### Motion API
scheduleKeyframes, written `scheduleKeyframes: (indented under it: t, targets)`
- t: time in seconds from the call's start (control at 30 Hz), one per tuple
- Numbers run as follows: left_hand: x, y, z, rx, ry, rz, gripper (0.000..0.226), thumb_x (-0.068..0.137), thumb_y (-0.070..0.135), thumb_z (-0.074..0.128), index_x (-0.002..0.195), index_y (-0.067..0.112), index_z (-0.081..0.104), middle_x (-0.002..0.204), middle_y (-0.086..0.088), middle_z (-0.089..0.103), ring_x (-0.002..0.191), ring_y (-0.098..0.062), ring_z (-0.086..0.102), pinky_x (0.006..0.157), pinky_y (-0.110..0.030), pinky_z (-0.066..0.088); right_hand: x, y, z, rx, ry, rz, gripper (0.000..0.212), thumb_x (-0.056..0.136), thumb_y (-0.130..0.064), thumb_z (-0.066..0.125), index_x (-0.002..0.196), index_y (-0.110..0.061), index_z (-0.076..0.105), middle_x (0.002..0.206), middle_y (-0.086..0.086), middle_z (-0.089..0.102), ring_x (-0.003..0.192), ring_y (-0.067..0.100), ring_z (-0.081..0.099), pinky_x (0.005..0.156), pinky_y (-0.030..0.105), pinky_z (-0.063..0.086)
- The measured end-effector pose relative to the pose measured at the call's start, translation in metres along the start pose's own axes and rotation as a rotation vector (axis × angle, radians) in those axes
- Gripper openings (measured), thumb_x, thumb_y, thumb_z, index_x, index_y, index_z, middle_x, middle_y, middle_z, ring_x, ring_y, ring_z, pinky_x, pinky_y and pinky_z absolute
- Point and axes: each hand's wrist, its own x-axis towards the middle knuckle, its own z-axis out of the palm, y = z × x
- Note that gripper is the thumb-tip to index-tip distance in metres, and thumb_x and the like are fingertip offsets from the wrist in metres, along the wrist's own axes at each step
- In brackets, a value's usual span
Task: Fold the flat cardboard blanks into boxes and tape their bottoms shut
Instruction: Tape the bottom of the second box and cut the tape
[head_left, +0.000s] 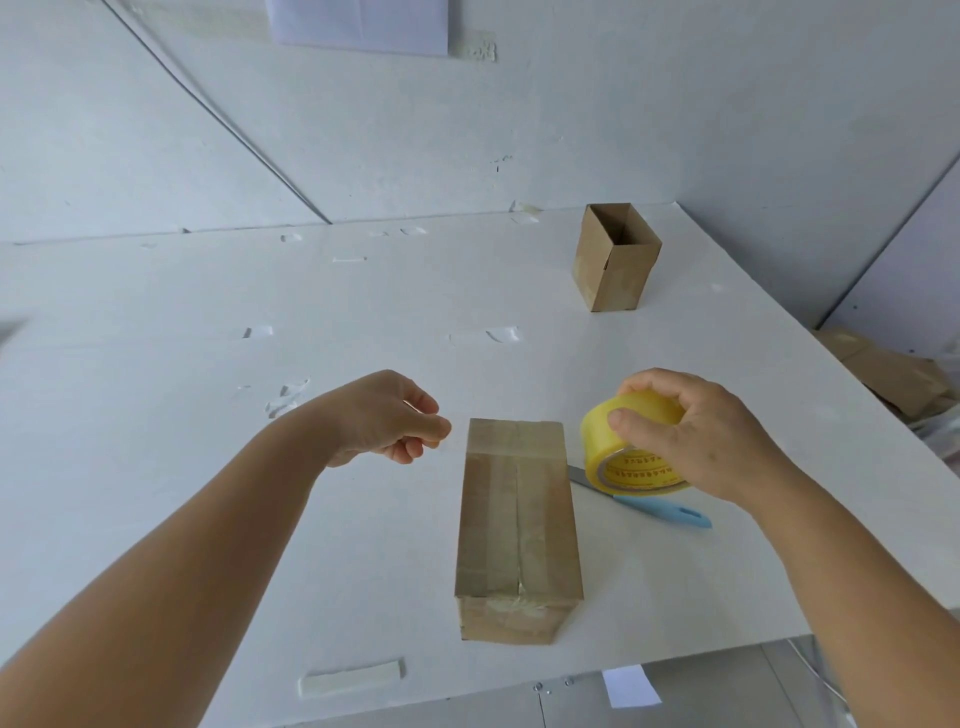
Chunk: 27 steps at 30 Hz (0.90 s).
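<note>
A folded cardboard box (517, 530) lies bottom-up on the white table (208, 338), its centre seam covered with clear tape. My right hand (711, 436) grips a yellow roll of clear tape (631, 441) just right of the box's far end. My left hand (387, 415) hovers left of that end, thumb and fingers pinched on what looks like the tape's free end. A faint clear strip crosses the box's far end between the hands. A second box (615, 260) stands upright and open at the far right.
A blue-handled knife (660, 506) lies on the table right of the box, partly under the tape roll. Flat cardboard blanks (888, 374) lie on the floor beyond the table's right edge. Tape scraps stick to the tabletop, one (350, 678) near the front edge.
</note>
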Motion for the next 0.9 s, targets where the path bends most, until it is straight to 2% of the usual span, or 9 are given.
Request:
scheduleKeyframes:
  t: [0.33,0.53,0.6,0.67,0.8,0.83,0.9]
  targets:
    - [0.013,-0.014,0.005,-0.03,-0.047,-0.008,0.014,0.084,0.01,0.069,0.094,0.003,0.063,0.072,-0.005,0.066,0.061,-0.015,0.056,0.065,-0.028,0.051,0.004,0.016,0.012,0.058,-0.048,0.075,0.027,0.063,-0.057,0.057,0.087,-0.045,0.06,0.096,-0.013,0.062,0.09,0.009,0.056,0.068,0.021,0.041]
    - [0.021,-0.025,0.018,-0.116,-0.16,-0.059,0.01,0.089,0.013,0.065,0.091,0.004,0.065,0.073,-0.002,0.063,0.064,-0.012,0.056,0.066,-0.024,0.052,0.006,0.026,0.031,0.135,-0.092,0.101,0.013,0.078,-0.046,0.067,0.089,-0.041,0.062,0.089,-0.01,0.066,0.088,0.012,0.062,0.071,0.025,0.044]
    - [0.023,-0.028,0.019,-0.154,-0.161,-0.07,0.015,0.089,0.016,0.066,0.096,0.004,0.063,0.076,-0.003,0.066,0.065,-0.013,0.058,0.067,-0.025,0.053,0.006,0.026,0.034,0.142,-0.09,0.103,0.019,0.075,-0.049,0.066,0.091,-0.041,0.062,0.092,-0.01,0.065,0.089,0.012,0.062,0.071,0.025,0.044]
    - [0.024,-0.029,0.018,-0.14,-0.137,-0.086,0.027,0.086,0.022,0.07,0.105,0.005,0.059,0.083,-0.006,0.069,0.066,-0.014,0.06,0.068,-0.026,0.054,0.007,0.025,0.035,0.137,-0.085,0.106,0.027,0.067,-0.054,0.061,0.092,-0.042,0.062,0.096,-0.009,0.064,0.09,0.011,0.06,0.071,0.025,0.043]
    - [0.018,-0.031,0.019,0.074,-0.072,-0.154,0.05,0.079,0.045,0.072,0.11,0.012,0.05,0.095,-0.01,0.067,0.073,-0.017,0.064,0.068,-0.029,0.054,0.006,0.024,0.034,0.127,-0.08,0.105,0.031,0.064,-0.056,0.059,0.091,-0.042,0.061,0.101,-0.006,0.062,0.091,0.012,0.058,0.07,0.025,0.041]
    - [0.017,-0.031,0.021,0.104,-0.022,-0.144,0.048,0.08,0.045,0.072,0.109,0.013,0.051,0.094,-0.009,0.067,0.074,-0.018,0.064,0.071,-0.031,0.055,0.006,0.024,0.034,0.126,-0.079,0.103,0.032,0.064,-0.056,0.059,0.092,-0.041,0.061,0.101,-0.006,0.061,0.091,0.012,0.057,0.07,0.025,0.041]
    - [0.011,-0.027,0.027,0.121,0.136,-0.03,0.028,0.087,0.036,0.064,0.102,0.013,0.056,0.092,-0.008,0.068,0.079,-0.02,0.065,0.081,-0.038,0.056,0.006,0.024,0.036,0.124,-0.077,0.103,0.035,0.064,-0.057,0.058,0.095,-0.041,0.061,0.103,-0.007,0.061,0.093,0.012,0.057,0.072,0.025,0.042]
